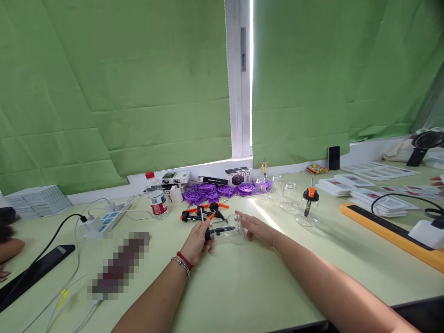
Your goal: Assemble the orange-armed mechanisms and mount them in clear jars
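A clear glass jar lies on its side between my hands, low over the table. My left hand is closed round the black cap with an orange part at the jar's left end; a dark rod runs from the cap into the glass. At the other end, my right hand has its fingers curved against the jar's base. Several black-and-orange cap assemblies lie just behind. To the right a similar jar stands upright with its cap on.
Purple plastic pieces, small boxes and a bottle line the back. Open glass jars stand right of centre. White stacks and an orange power strip are at right; cables, a black strip and another person's arm at left.
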